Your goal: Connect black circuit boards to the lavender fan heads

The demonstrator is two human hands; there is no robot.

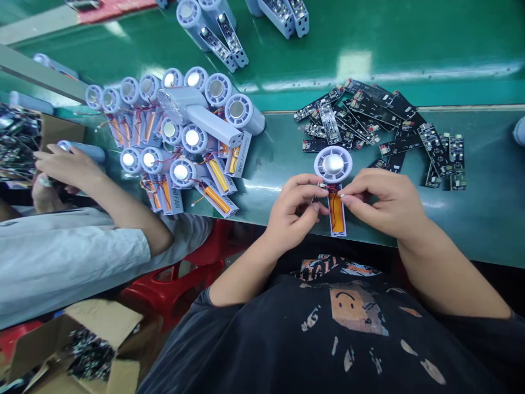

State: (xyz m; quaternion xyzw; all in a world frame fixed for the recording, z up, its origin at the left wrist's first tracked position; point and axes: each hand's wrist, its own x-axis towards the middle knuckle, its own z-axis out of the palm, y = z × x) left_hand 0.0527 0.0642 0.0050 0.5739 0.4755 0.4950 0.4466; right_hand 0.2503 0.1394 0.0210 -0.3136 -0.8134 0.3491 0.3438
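Head view: a fan body [335, 189] is being held flat on the green bench [471, 219], close to its near edge, round head pointing away and open handle with the orange battery [336, 210] pointing back toward the person. The left hand [296, 210] is being pinched shut at the handle's left side, where something small is being gripped between thumb and fingers, too tiny to make out. The right hand [383, 201] is being curled in from the other side, fingertips pressed together at the neck of the fan body. Just beyond, a heap of circuit boards [381, 128] is being left spread toward the right, with bare bench showing between it and the hands. Off to the left, a cluster of fans [180, 142] is being crowded up, near the bench's front edge. A co-worker's hand [68, 164] is being laid at the far left, well apart.
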